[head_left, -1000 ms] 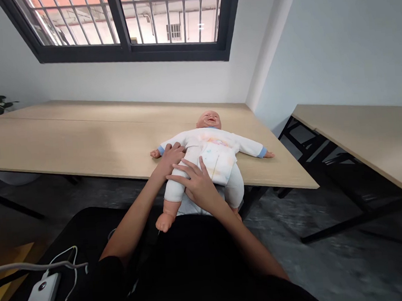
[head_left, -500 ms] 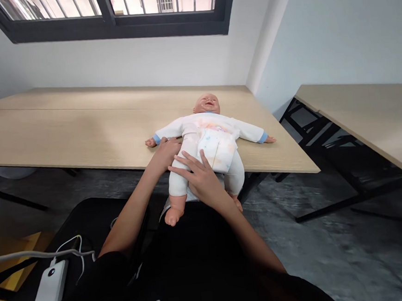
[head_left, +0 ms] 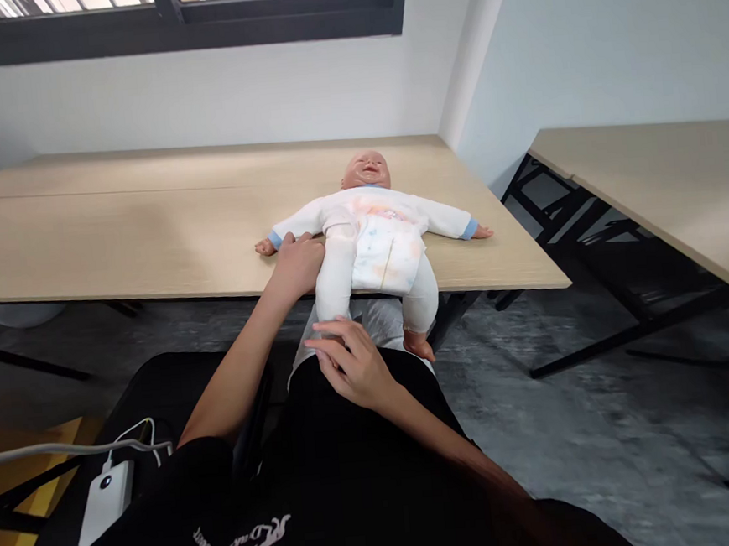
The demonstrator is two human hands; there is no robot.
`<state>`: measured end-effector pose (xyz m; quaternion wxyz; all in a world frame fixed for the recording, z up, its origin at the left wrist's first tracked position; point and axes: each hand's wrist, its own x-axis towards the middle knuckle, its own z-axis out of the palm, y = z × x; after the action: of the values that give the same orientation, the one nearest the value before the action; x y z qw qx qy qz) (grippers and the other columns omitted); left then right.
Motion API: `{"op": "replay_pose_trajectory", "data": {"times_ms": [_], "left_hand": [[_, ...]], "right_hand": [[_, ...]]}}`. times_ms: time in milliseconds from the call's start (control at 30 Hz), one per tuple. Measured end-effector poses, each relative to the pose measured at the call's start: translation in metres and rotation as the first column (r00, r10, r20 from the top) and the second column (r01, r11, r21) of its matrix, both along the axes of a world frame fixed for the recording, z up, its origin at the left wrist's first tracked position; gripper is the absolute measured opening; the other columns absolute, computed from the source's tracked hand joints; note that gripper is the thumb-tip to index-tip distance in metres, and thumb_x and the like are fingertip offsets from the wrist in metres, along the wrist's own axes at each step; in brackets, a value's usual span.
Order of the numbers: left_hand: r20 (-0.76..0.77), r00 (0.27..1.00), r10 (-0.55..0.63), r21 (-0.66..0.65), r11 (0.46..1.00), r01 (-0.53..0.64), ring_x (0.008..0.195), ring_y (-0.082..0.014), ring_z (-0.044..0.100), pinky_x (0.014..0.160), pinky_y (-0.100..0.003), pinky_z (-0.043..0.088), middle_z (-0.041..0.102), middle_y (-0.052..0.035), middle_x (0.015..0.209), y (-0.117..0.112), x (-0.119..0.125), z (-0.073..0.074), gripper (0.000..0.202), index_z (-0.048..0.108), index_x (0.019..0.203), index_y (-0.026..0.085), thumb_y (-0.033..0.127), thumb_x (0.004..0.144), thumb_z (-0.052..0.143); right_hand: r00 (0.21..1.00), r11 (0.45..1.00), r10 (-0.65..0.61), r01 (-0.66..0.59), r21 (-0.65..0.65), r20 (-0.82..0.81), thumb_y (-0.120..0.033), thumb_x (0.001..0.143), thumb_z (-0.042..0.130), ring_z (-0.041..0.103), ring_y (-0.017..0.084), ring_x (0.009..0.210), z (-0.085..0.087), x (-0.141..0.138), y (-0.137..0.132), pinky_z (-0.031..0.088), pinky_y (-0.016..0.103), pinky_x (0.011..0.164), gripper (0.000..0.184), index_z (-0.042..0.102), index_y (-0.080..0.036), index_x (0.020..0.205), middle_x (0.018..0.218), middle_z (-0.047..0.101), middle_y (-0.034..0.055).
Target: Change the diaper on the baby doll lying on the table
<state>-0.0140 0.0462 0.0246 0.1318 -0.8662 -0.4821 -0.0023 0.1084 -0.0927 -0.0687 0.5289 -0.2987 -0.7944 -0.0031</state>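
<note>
A baby doll lies on its back at the front edge of the table, arms spread and legs hanging over the edge. It wears a white top with blue cuffs and white leggings. A patterned diaper covers its front between the hips. My left hand is beside the doll's hip on the left, fingers curled; the hip hides some of them and whatever they grip. Lower down, my right hand has its fingers apart at the lower part of the left-side leg, hiding that foot.
Another table with black folding legs stands at the right. On the left, a black chair carries a white power bank with cables. A wall and a barred window are behind the table.
My right hand has moved down from the diaper and thigh to the lower left-side leg, uncovering the diaper. My left hand stays at the hip. The view has shifted slightly.
</note>
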Motion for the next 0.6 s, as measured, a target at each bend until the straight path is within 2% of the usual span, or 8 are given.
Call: {"op": "replay_pose_trajectory", "data": {"times_ms": [167,333,467,600], "left_hand": [[0.059,0.998,-0.034,0.004,0.999,0.034,0.108,-0.0346,0.062,0.084,-0.043,0.043,0.072,-0.0206,0.106,0.002,0.003,-0.007,0.027,0.070,0.100,0.003,0.005,0.095,0.044],[0.242,0.947,-0.212,0.091,0.976,0.196,0.106,-0.0316,0.062,0.089,-0.042,0.047,0.071,-0.0198,0.109,0.007,-0.003,-0.023,0.026,0.071,0.100,0.007,0.005,0.093,0.045],[0.410,0.869,-0.277,0.024,0.956,0.294,0.104,-0.0290,0.065,0.091,-0.039,0.050,0.071,-0.0187,0.112,0.013,-0.006,-0.027,0.025,0.071,0.102,0.010,0.007,0.091,0.050],[0.452,0.859,-0.240,-0.101,0.943,0.317,0.097,-0.0269,0.069,0.087,-0.034,0.052,0.074,-0.0146,0.105,0.015,-0.006,-0.020,0.021,0.073,0.094,0.014,0.006,0.082,0.057]], "right_hand": [[0.999,1.000,0.004,-0.004,0.012,-0.038,-0.010,0.096,0.054,0.065,0.018,0.105,-0.001,0.001,-0.001,0.055,0.038,0.099,0.022,0.065,-0.018,0.113,0.112,0.066,0.0103],[0.998,0.999,-0.017,0.019,0.028,-0.060,-0.010,0.096,0.054,0.065,0.019,0.104,0.004,0.003,0.000,0.056,0.038,0.095,0.020,0.064,-0.018,0.112,0.111,0.066,0.0102],[0.997,0.993,-0.053,0.058,0.102,-0.051,-0.011,0.097,0.054,0.065,0.019,0.104,0.028,0.018,0.008,0.055,0.040,0.097,0.021,0.062,-0.021,0.113,0.111,0.066,0.0089],[0.997,0.984,-0.075,0.076,0.159,-0.013,-0.013,0.098,0.054,0.065,0.019,0.106,0.061,0.044,0.021,0.053,0.042,0.102,0.023,0.062,-0.022,0.116,0.112,0.066,0.0076]]}}
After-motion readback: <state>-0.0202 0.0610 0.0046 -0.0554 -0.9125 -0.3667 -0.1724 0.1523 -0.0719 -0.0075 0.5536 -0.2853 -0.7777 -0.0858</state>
